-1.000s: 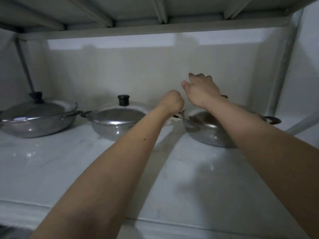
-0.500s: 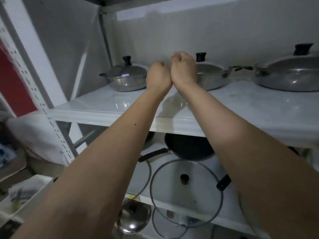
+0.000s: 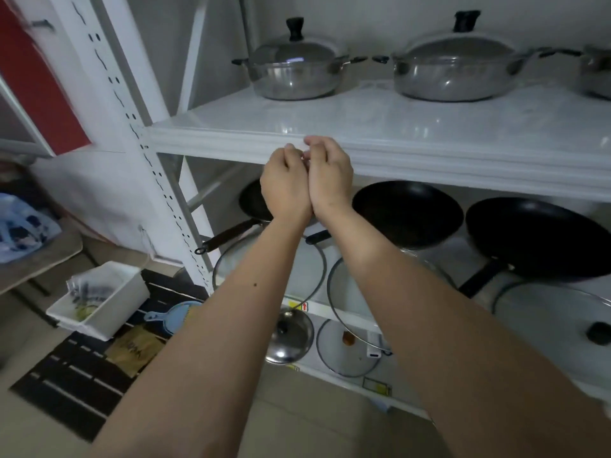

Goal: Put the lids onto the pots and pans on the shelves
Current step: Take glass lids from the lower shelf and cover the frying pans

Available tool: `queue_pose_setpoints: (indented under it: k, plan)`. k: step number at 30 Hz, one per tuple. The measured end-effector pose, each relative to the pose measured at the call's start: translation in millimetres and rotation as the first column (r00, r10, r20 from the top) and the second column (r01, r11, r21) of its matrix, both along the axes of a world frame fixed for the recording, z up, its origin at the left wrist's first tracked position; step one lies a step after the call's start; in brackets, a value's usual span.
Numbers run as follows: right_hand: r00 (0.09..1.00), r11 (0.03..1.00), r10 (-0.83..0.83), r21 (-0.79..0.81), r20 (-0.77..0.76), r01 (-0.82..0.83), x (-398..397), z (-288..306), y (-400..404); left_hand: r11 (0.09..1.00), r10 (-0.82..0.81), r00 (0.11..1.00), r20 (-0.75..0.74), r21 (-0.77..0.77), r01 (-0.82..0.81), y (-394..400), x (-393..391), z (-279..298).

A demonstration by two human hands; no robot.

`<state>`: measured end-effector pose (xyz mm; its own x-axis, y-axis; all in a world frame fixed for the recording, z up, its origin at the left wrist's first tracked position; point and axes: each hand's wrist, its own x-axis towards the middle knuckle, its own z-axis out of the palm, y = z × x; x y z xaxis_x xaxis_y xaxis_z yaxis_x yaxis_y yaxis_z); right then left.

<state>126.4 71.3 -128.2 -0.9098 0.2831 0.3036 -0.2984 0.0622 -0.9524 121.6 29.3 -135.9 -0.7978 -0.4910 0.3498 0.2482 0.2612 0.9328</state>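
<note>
**Both hands empty, pressed together below the upper shelf**

At the centre of the frame the left hand (image 3: 287, 185) and the right hand (image 3: 330, 178) are held side by side, touching along their inner edges, fingers curled loosely inward. Neither holds anything (the curl is a loose fist, not a grasp). They sit in front of the white front edge of the upper shelf (image 3: 429, 160).

Above the hands, toward the top centre of the frame, a steel pot (image 3: 294, 74) stands on that shelf with its black-knobbed lid on. To its right, a wider steel pot (image 3: 453, 74) is likewise covered. A third pot (image 3: 596, 74) is cut off at the right edge.

Below and behind the hands, on the middle shelf, three black pans stand uncovered: one (image 3: 253, 201) partly hidden by the left wrist, one (image 3: 408, 213) just right of the right wrist, and a large one (image 3: 539, 239) toward the right edge. Glass lids lie flat in front of them, under the forearms: one (image 3: 310, 269) between the two arms, another (image 3: 347, 292) beside it, and a third (image 3: 555, 315) with a black knob at the lower right.

Lower still, a steel lid (image 3: 291, 337) and a small glass lid (image 3: 347, 348) lie on the bottom shelf. A white bin (image 3: 99, 300) sits on the floor at lower left.
</note>
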Motion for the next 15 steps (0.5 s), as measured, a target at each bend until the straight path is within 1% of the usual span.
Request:
queue_pose_setpoints:
  k: [3, 7, 12, 15]
  plan:
    - [0.997, 0.997, 0.071, -0.016, 0.044, -0.07, -3.4, -42.7, -11.7, 0.998, 0.049, 0.998, 0.047, -0.028, -0.048, -14.2, -5.3, -44.1]
    - [0.988, 0.995, 0.102, -0.019, 0.119, -0.101, -26.0, -82.4, -18.3, 0.989, 0.104, 0.983, 0.148, -0.117, -0.087, -22.6, -23.7, -80.4]
    - [0.969, 0.99, 0.127, 0.037, 0.214, -0.137, -69.4, -121.1, -24.8, 0.992, 0.083, 0.964, 0.254, -0.113, -0.056, -31.2, -58.7, -116.9]
    - [0.957, 0.979, 0.152, 0.096, 0.248, -0.18, -96.0, -147.6, -31.8, 0.994, 0.071, 0.954, 0.29, -0.095, -0.045, -43.6, -83.0, -138.7]
